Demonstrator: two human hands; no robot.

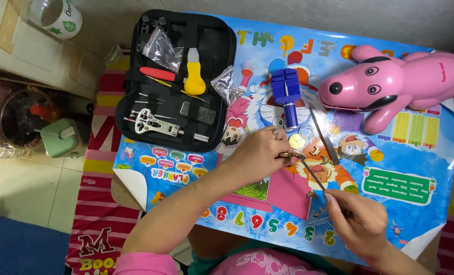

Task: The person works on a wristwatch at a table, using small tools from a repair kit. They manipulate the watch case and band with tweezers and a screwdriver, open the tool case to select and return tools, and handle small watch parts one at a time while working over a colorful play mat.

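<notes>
My left hand [260, 153] pinches a small brass-coloured part [287, 155] just above the colourful cartoon mat [400, 153]. My right hand [357, 219] grips a thin metal tool [313, 175] whose tip touches that part. A small round gold watch dial [297, 141] lies right behind the part, with tiny gold bits [316, 150] beside it. A blue watch-link remover [286, 94] stands further back.
An open black tool case [178, 76] with a yellow-handled tool, a red tool and a metal wrench lies at the back left. A pink toy dog [390, 84] rests at the back right. Long metal tweezers [323, 133] lie near the dial. Jars stand on the floor at left.
</notes>
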